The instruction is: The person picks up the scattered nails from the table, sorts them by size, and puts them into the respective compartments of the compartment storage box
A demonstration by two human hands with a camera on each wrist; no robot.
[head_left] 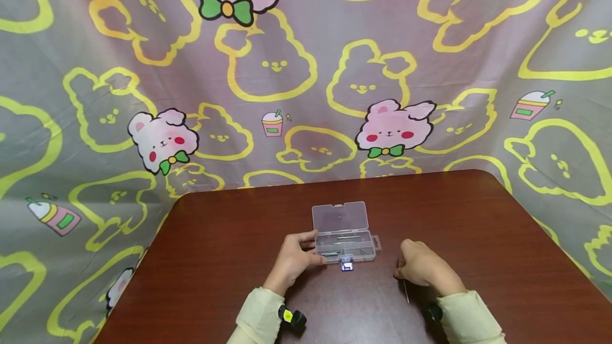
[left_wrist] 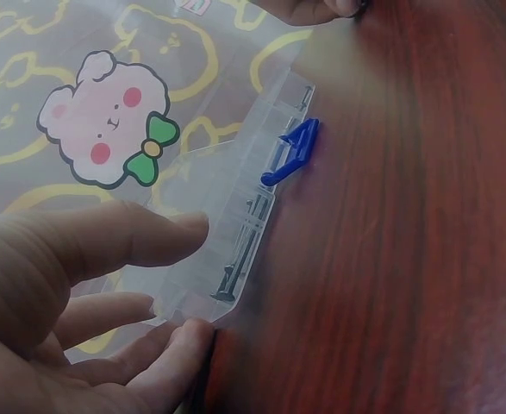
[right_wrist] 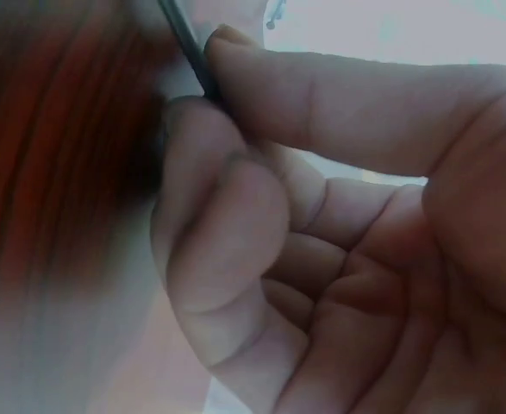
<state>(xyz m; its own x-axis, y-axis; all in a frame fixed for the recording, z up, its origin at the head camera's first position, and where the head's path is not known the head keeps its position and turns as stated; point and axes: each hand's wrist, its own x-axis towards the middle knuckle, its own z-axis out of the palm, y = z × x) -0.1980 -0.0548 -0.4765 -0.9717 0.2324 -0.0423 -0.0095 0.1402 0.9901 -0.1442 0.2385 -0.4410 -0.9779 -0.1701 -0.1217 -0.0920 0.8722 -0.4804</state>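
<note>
A clear plastic case [head_left: 370, 252] lies on the table with its hinged lid [head_left: 340, 217] raised at the back. Thin dark metal pieces [left_wrist: 251, 246] lie in its compartments, and a blue latch [left_wrist: 297, 153] hangs at the front edge. My left hand [head_left: 292, 259] holds the case's left end between thumb and fingers. To the right of the case, my right hand [head_left: 421, 264] pinches a thin metal rod [right_wrist: 184, 41] between thumb and index finger, the other fingers curled in. The rod's free part slants down toward the table's near side; its held end is hidden by the fingers.
The brown wooden table [head_left: 229, 227] reaches back to a hanging cloth [head_left: 306, 105] printed with cartoon bears, which also runs along both sides. A clear hanging tab [head_left: 376, 242] sticks out from the case's right end. Dark wrist cameras [head_left: 292, 318] sit on both wrists.
</note>
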